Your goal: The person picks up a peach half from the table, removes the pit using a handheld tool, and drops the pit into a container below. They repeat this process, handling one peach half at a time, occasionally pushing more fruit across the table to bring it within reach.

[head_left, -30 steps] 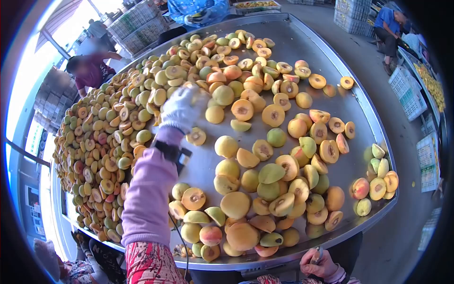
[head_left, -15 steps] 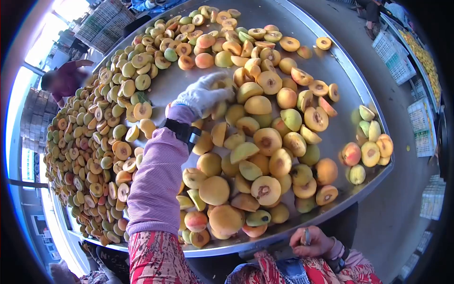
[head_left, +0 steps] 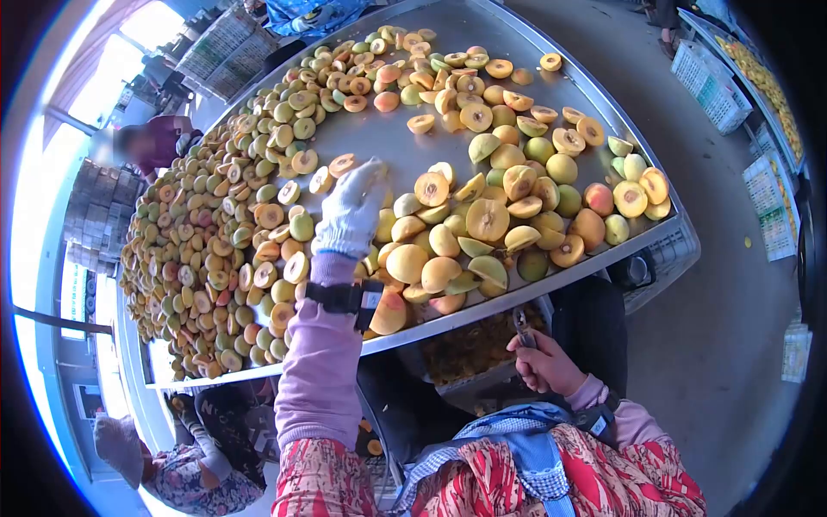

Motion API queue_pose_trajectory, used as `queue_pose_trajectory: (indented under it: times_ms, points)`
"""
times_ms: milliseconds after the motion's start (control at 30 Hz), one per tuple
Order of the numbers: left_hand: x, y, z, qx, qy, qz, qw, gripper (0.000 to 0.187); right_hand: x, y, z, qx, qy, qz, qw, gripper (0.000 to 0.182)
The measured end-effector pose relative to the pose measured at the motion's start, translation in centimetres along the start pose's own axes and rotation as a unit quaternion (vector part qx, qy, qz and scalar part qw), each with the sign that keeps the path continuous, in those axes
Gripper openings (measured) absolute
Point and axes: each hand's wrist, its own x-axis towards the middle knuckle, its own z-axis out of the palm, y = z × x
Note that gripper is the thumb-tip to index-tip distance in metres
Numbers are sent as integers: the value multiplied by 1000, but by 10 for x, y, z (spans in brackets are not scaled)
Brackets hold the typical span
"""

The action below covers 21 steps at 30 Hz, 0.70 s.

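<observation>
My left hand, in a white glove, reaches over the metal table with its fingers stretched forward beside a halved yellow peach. Its fingertips are partly turned away, and I see nothing held in them. To the right of this hand lies a loose heap of peach halves and whole-looking peaches; several cut faces show brown centres. Below the table's near edge, my bare right hand is closed around a small metal tool with a looped end, which points up.
A dense pile of peaches covers the table's left side. Beneath the near edge sits a container of fruit pieces. Another person is at the far left, and someone in floral clothing sits lower left. White crates stand at right.
My view has shifted back and down, showing more below the table. My left hand has drawn off the fruit heap towards the left; several peaches lie rearranged nearer the front edge.
</observation>
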Motion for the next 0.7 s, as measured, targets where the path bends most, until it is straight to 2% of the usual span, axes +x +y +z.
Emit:
queue_pose_trajectory:
  times_ms: [33, 100, 133, 167, 200, 233, 267, 300, 367, 433, 500, 567, 600, 700]
  points:
    - [-15, -1, -7, 55, 33, 12, 998, 37, -3, 8, -1, -5, -4, -5, 1000, 15]
    - [-41, 11, -7, 185, -47, -116, 975, 44, -9, 21, -2, 66, 26, 12, 997, 14]
    - [-51, -12, -2, 348, -107, 55, 930, 48, -10, 24, -1, 76, 27, 34, 996, 15]
    - [-61, -34, 4, 489, -164, 220, 828, 53, -13, 27, 3, 78, 25, 32, 996, 15]
    - [-66, -9, 12, 396, -160, 57, 902, 54, -15, 26, 5, 78, 19, 12, 997, 16]
    - [-73, 15, 22, 283, -153, -109, 940, 55, -18, 26, 7, 79, 15, -5, 997, 17]
    - [-80, 17, 21, 242, -135, -60, 959, 53, -24, 27, 10, 78, 14, 1, 997, 17]
    - [-87, 19, 18, 241, -133, -63, 959, 53, -27, 24, 12, 44, 15, -22, 999, 18]
    - [-98, 25, 7, 196, -32, -19, 980, 50, -27, 19, 14, 12, 14, -48, 999, 19]
    - [-117, -1, 5, 159, 42, -41, 985, 43, -33, 25, 10, -47, 21, -95, 994, 22]
    - [-133, 50, -14, 213, -47, -244, 945, 52, -34, 32, 6, -37, 28, -86, 995, 21]
    - [-166, 38, 10, 328, 34, -140, 934, 67, -35, 39, 10, -26, 69, -35, 997, 20]
    - [-171, 61, 19, 300, -18, -239, 923, 79, -33, 43, 13, -25, 76, -20, 997, 20]
    - [-173, 22, 42, 199, 97, -184, 958, 74, -25, 52, 31, -29, 39, -10, 999, 19]
